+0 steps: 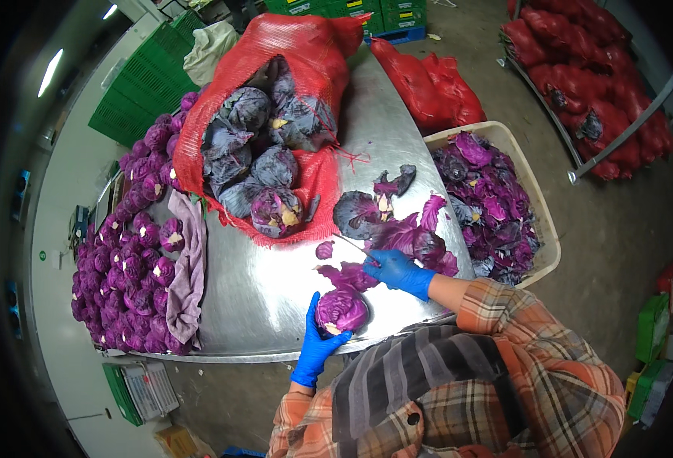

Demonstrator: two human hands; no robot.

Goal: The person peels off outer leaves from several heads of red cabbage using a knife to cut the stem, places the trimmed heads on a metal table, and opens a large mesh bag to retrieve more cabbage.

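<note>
My left hand (pixel 320 348), in a blue glove, cups a peeled red cabbage head (pixel 341 311) near the front edge of the steel table (pixel 256 297). The head's pale cut stem faces towards me. In my gloved right hand (pixel 398 271) is a knife (pixel 355 245), its thin blade pointing up and to the left. Loose purple leaves (pixel 351 276) lie between my hands. More trimmed outer leaves (pixel 359 214) are scattered beyond my right hand. A red mesh sack (pixel 291 43) lies torn open behind, showing several dark untrimmed cabbages (pixel 276 166).
Trimmed cabbages (pixel 125 280) are heaped on the left beside a mauve cloth (pixel 186 269). At the table's right edge stands a cream tub (pixel 548 240) full of leaves. Another red sack (pixel 428 86) is behind it. A metal cart (pixel 542 97) carries full red sacks at far right.
</note>
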